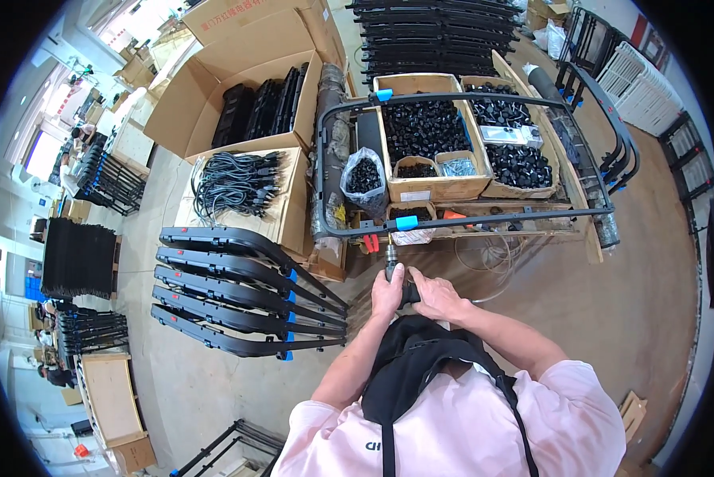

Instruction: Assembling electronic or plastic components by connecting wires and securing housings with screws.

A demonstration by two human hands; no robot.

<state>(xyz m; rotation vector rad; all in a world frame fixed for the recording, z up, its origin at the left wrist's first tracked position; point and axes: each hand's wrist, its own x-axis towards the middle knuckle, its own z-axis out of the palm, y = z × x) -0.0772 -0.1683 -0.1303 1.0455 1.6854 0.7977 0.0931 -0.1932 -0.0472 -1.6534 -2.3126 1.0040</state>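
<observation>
A power drill (391,257) points away from me with its bit toward the near rail of a large black frame (484,219). My left hand (386,294) is closed round the drill just behind its chuck. Against the drill's dark rear part is my right hand (438,297), its fingers bent and partly hidden. The frame lies across a bench and wooden trays, with a blue clip (405,223) on its near rail close to the bit. Whether the bit touches the rail I cannot tell. Beside the bit, red-handled pliers (371,242) hang at the bench edge.
Under the frame stand a carton of black plastic parts (424,127) and a bag of small black pieces (365,176). To the left are coiled cables (237,184), an open cardboard box (190,111) and several stacked black frames (221,290). A loose hose (504,274) trails at the right.
</observation>
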